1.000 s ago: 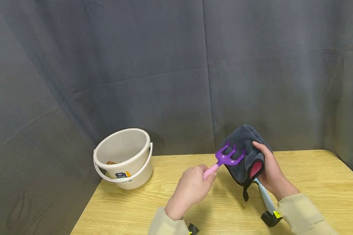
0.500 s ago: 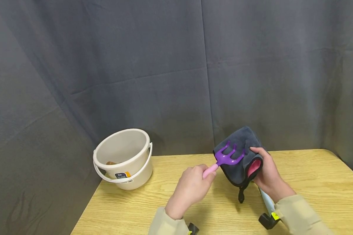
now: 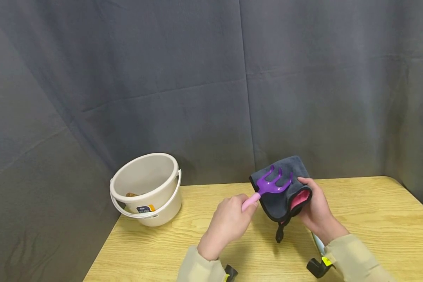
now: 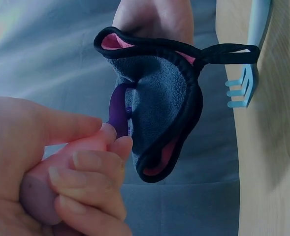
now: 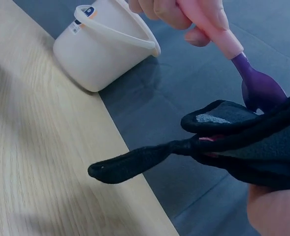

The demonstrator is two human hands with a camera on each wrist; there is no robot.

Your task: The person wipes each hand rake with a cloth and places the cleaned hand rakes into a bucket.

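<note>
My left hand (image 3: 229,224) grips the pink handle (image 3: 250,202) of a purple toy rake (image 3: 273,184), held above the wooden table (image 3: 373,219). The rake's prongs lie against a dark grey cloth (image 3: 280,196) with pink lining and black trim. My right hand (image 3: 315,213) holds that cloth bunched around its fingers, just right of the rake. In the left wrist view the cloth (image 4: 159,108) hangs folded past the purple rake neck (image 4: 118,110). In the right wrist view a black loop (image 5: 135,160) dangles from the cloth (image 5: 253,142).
A cream bucket (image 3: 146,190) with a handle stands at the table's back left, something brown inside. A light blue toy tool (image 3: 319,244) lies on the table under my right forearm; its prongs (image 4: 241,91) show in the left wrist view. Grey curtain behind.
Both hands have drifted slightly left and down. The cloth has slid lower over the rake's prongs, and its black loop now hangs further left.
</note>
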